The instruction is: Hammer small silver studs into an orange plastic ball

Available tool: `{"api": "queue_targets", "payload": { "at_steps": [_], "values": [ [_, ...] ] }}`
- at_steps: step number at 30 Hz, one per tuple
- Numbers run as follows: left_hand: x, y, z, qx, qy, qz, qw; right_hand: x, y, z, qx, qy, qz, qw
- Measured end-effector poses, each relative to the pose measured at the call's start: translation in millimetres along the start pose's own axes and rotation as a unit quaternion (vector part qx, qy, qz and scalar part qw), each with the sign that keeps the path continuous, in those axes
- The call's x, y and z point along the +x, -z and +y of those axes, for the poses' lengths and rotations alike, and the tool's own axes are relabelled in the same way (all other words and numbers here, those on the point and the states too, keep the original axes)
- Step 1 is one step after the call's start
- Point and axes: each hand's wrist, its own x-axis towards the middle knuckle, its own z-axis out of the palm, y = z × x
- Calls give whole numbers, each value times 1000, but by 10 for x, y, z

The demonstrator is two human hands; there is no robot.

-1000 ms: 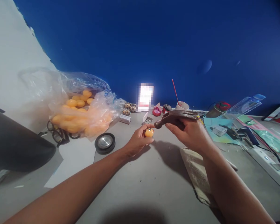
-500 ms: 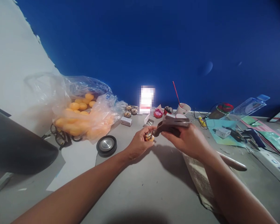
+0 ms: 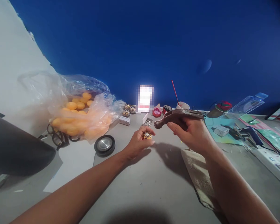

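Observation:
My left hand is closed around a small orange ball covered in shiny metal studs, with its upper face showing. A claw hammer is in my right hand, gripped close to its head. The hammer's round face hangs a little above and to the right of the ball, apart from it. Most of the hammer's handle is hidden behind my right hand and forearm. Just beyond my left hand sits a small open box with a few shiny pieces in it.
A clear plastic bag of orange balls lies left, near a black round disc. Several studded balls sit by the wall beside a small carton. A paper cup, a plastic bottle and a folded cloth are right.
The hammer has lifted up and to the right, away from the studded ball, which it was close against before. My left hand keeps its hold on the ball. The view has shifted slightly.

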Motion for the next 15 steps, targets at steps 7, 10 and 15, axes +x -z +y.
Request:
{"api": "queue_targets", "payload": {
  "at_steps": [7,10,15],
  "values": [
    [17,-1,39,-115,30,-24,993,-28,-10,-49,-6,10,-7,1000],
    [17,-3,46,-144,55,-31,988,-43,-88,-85,-24,16,-23,999],
    [4,-18,86,-163,73,-60,982,-66,-153,-98,-109,9,-80,991]
  ]
}}
